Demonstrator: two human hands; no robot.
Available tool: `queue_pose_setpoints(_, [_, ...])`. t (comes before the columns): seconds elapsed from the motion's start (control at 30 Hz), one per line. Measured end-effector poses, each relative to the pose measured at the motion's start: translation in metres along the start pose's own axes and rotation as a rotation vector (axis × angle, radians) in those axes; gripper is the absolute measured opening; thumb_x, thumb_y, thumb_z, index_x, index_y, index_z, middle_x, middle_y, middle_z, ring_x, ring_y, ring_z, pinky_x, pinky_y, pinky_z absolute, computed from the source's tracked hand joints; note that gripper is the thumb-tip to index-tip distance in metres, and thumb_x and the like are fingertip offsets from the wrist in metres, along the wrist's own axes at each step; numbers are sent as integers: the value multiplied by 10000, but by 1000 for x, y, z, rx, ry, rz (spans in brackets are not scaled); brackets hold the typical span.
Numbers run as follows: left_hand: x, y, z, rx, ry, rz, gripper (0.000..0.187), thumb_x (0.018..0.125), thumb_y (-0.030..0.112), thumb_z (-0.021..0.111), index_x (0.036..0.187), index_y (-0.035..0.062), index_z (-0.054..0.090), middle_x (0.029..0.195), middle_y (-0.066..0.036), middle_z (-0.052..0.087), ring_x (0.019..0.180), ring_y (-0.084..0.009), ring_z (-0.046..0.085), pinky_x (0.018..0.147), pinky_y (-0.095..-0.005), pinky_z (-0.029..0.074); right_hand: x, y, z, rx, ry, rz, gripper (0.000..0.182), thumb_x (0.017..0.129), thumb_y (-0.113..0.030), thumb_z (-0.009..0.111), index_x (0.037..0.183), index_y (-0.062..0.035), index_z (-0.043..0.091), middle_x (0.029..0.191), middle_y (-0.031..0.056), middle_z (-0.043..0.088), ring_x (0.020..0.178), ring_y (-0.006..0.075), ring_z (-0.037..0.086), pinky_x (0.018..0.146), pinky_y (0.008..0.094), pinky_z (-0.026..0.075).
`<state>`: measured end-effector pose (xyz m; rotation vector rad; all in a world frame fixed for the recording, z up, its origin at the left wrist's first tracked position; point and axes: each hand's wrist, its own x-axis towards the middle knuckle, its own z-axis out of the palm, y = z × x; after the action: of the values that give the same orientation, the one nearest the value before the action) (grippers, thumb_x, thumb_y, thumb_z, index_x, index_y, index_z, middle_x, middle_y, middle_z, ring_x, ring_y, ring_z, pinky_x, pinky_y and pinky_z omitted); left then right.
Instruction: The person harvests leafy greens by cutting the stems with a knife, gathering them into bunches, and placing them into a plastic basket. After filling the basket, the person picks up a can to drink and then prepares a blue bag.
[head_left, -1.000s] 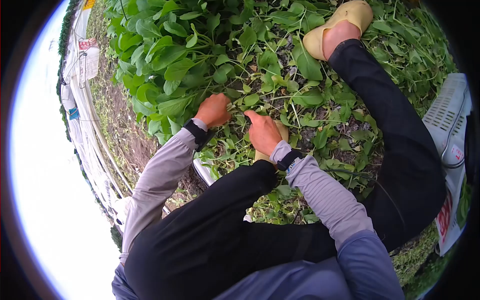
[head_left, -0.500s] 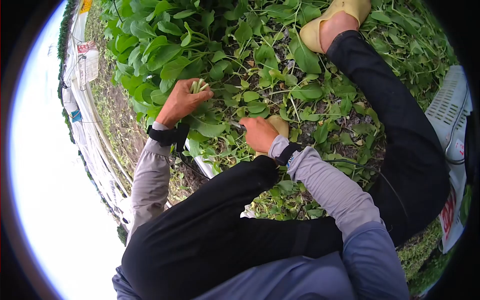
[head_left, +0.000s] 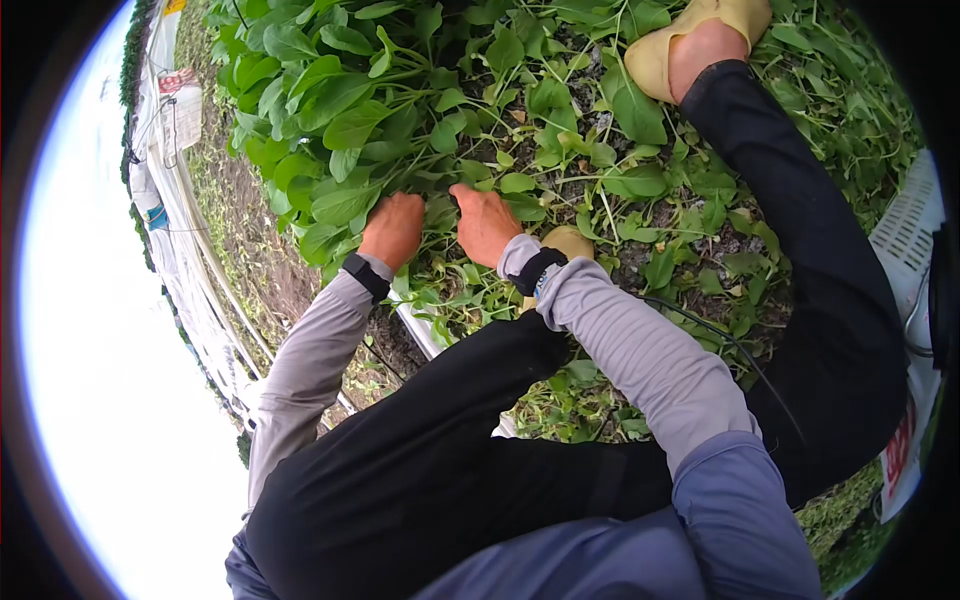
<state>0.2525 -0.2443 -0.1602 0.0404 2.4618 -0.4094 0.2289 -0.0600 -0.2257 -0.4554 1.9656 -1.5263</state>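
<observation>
Leafy plants: they stand in a dense clump (head_left: 340, 110), upper left of the frame.
Left hand: at the clump's lower edge (head_left: 392, 232), knuckles up; its fingertips are hidden, so I cannot tell what it grips.
Right hand: just beside it (head_left: 487, 228), near upper centre, fingers curled round a small dark object (head_left: 454, 191), too small to name.
Work in hand: apparently handling plants low, near their bases.
Next move: would call for keeping the two hands' fingers clear of each other.
Tight edges: a shoe (head_left: 568, 243) and bent knee (head_left: 525, 350) sit close below the right hand; a cable (head_left: 735, 345) runs right of centre.
Open room: low greens (head_left: 650, 185) spread rightward, towards a crate (head_left: 908, 215).
</observation>
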Motion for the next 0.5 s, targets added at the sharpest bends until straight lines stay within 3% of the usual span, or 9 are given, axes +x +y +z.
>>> queue_pose_setpoints(0.17, [-4, -15, 10, -110, 87, 139, 112, 814, 1, 621, 878, -21, 710, 919, -247, 706, 956, -420, 702, 833, -474, 577, -9, 10, 20, 0, 36, -35, 460, 829, 55, 569, 1287, 69, 606, 916, 329, 703, 872, 525, 684, 817, 557, 555])
queue_pose_setpoints(0.23, [-1, -17, 10, -152, -43, 149, 164, 825, 18, 603, 958, -46, 676, 935, -246, 679, 1007, -432, 663, 912, -482, 547, -36, 13, 4, -13, -163, 38, 458, 818, 52, 568, 1273, 63, 619, 913, 331, 700, 880, 516, 684, 837, 562, 547])
queue_pose_setpoints(0.37, [-4, -22, -8, -185, -147, 148, 221, 833, 63, 605, 1017, -51, 645, 926, -216, 660, 1019, -426, 653, 922, -488, 543, -89, 35, -23, -87, -431, -40, 449, 804, 39, 558, 1244, 48, 645, 908, 342, 685, 883, 527, 665, 814, 572, 536])
queue_pose_setpoints(0.4, [-8, -21, -18, -240, -129, 109, 215, 827, 85, 623, 996, -44, 652, 934, -218, 668, 1027, -426, 651, 921, -489, 545, -94, 53, -17, -27, -325, -111, 431, 848, 19, 577, 1275, 57, 620, 902, 270, 707, 747, 416, 694, 684, 488, 556])
queue_pose_setpoints(0.43, [-13, -20, -30, -295, -110, 70, 211, 821, 107, 641, 974, -37, 660, 943, -220, 675, 1034, -426, 650, 920, -490, 547, -90, 47, -22, -32, -321, -114, 431, 848, 19, 577, 1275, 57, 620, 902, 270, 707, 747, 416, 694, 684, 488, 556])
queue_pose_setpoints(0.47, [-19, -21, -45, -293, 27, 158, 198, 789, 130, 718, 914, -22, 699, 894, -213, 703, 918, -409, 684, 827, -471, 561, -83, 41, -25, 343, -276, 182, 426, 871, -1, 595, 1293, 60, 600, 908, 211, 702, 700, 312, 671, 629, 418, 538])
queue_pose_setpoints(0.5, [-24, -16, -72, -289, 33, 161, 198, 789, 130, 718, 914, -22, 699, 894, -213, 703, 918, -409, 684, 827, -471, 561, -76, 28, -33, 718, -219, 477, 427, 894, -21, 614, 1312, 64, 580, 915, 152, 697, 652, 209, 649, 575, 348, 520])
